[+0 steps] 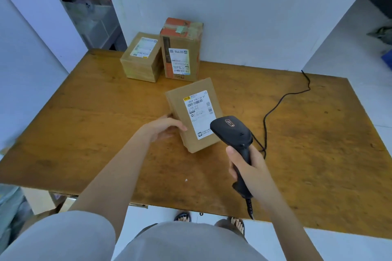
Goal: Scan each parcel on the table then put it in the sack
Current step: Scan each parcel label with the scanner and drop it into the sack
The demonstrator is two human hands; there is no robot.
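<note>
Right hand (246,163) is wrapped around the handle of the black handheld barcode scanner (233,131), with its head pointing at the white shipping label (199,113). Left hand (164,128) grips the left edge of the flat brown cardboard parcel (194,115), tilting it up off the worn wooden table (307,133). Two more taped cardboard boxes (163,57) sit by the wall. The scanner's black cable (282,99) trails off right.

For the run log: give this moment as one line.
step: scanning | left hand: holds parcel | right hand: grips scanner near label | behind: low parcel, tall parcel
</note>
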